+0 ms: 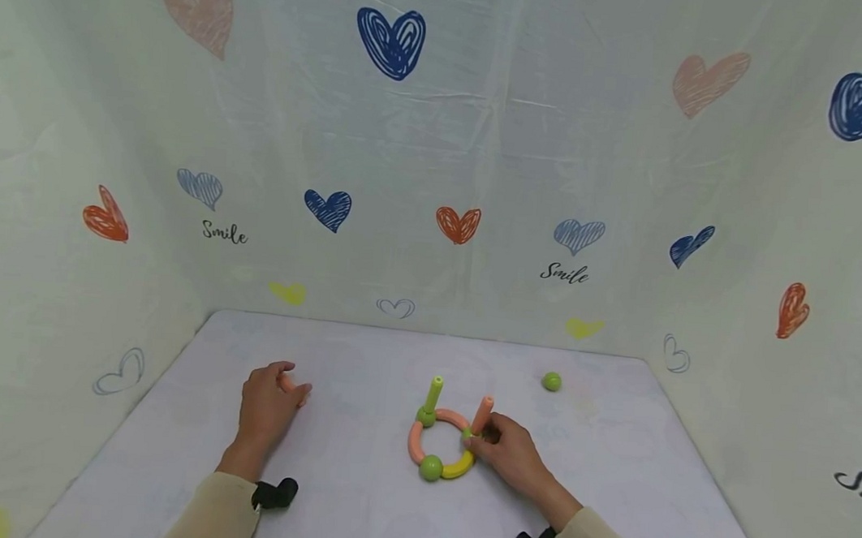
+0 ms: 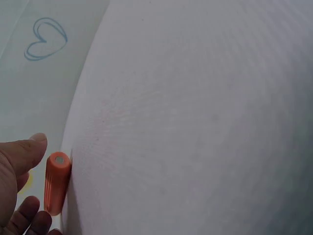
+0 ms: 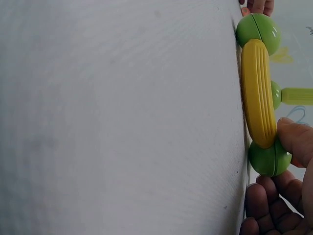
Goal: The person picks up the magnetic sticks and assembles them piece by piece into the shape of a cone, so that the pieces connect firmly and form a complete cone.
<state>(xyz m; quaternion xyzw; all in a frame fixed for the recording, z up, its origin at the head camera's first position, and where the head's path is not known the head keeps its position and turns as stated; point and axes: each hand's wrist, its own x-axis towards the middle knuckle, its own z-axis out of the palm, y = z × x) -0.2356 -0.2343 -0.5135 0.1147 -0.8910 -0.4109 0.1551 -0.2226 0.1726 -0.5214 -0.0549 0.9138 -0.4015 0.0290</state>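
My left hand (image 1: 269,405) is at a loose orange magnetic stick (image 2: 57,183), which lies between the thumb and the fingers; a gap shows between thumb and stick in the left wrist view. With thumb and fingers, my right hand (image 1: 515,456) pinches a green ball (image 3: 269,159) at the right side of a ring. Curved orange rods (image 1: 415,443) and a curved yellow rod (image 3: 257,93) join green balls (image 1: 431,467) into that ring. A light green stick (image 1: 434,393) rises from the far-left ball, and an orange stick (image 1: 482,415) stands up beside my right fingers.
Apart from the ring, a single green ball (image 1: 552,381) lies toward the table's back right. The white table (image 1: 360,509) is enclosed at the back and sides by a pale curtain (image 1: 438,139) printed with hearts.
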